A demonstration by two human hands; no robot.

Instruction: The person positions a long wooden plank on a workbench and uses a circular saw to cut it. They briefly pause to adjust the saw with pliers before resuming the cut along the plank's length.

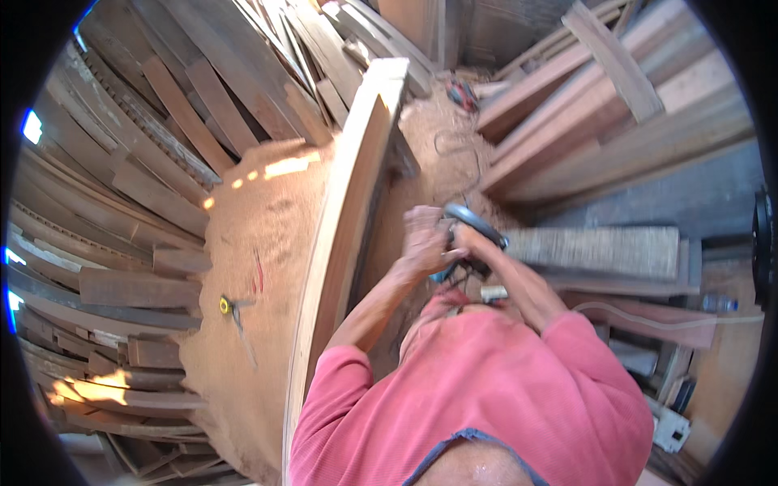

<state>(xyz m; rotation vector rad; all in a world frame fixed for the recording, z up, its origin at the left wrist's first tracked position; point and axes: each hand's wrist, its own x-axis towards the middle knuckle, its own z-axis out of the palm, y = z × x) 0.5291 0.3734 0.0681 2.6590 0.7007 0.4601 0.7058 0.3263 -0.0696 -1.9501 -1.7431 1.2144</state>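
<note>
My right hand (470, 240) is closed on a tool with a curved grey rim (474, 220), possibly a power tool. My forearm and fingers hide most of its body, and a bit of blue shows under it. Just left of it, my left hand (425, 239) has its thumb stretched toward the tool. Its fingers are slightly blurred but look apart, and I cannot tell whether they touch the tool. A long pale timber beam (344, 211) stands left of my arms, running from the lower edge to the back.
Red-handled pliers (258, 275) and a yellow-and-black round item with metal arms (227, 307) lie on sawdust at left. Boards (121, 287) line the left side. A red tool (462, 93) and thick planks (567, 121) are at back right. A grey board (600, 251) lies right.
</note>
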